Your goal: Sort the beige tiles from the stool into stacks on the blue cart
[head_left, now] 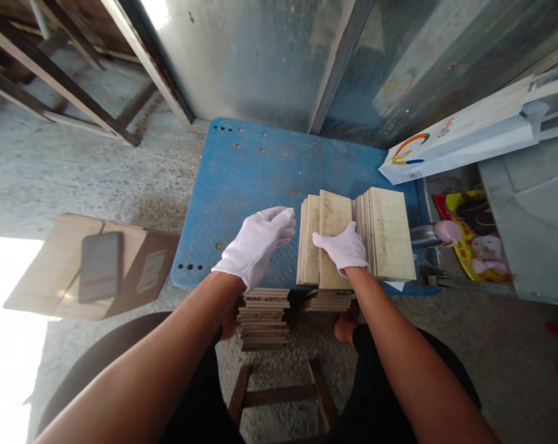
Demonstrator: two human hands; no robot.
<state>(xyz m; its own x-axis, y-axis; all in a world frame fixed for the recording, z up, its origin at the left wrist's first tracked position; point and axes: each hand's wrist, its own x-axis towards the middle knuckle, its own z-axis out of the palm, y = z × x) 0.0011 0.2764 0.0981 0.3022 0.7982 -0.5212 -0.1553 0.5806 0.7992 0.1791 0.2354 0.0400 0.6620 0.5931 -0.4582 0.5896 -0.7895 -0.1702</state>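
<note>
My left hand (264,240), in a white glove, hovers over the blue tabletop (255,179) just left of the wooden boards. Its fingers are loosely bent, and nothing shows in them. My right hand (343,248), also gloved, spans a thin wooden board (335,213), thumb at the left edge and fingers at the right. This board lies over a group of leaning boards (309,240). Close by on the right is a thicker stack of boards (392,231). Part of the right fingers is hidden.
Below the table edge stand piles of boards (264,320) and a wooden stool (281,394). On the left, a phone (100,266) lies on a cardboard box (137,253). A white paper bag (463,139) and a grey surface (533,216) are at right. A metal-framed panel (255,68) stands behind.
</note>
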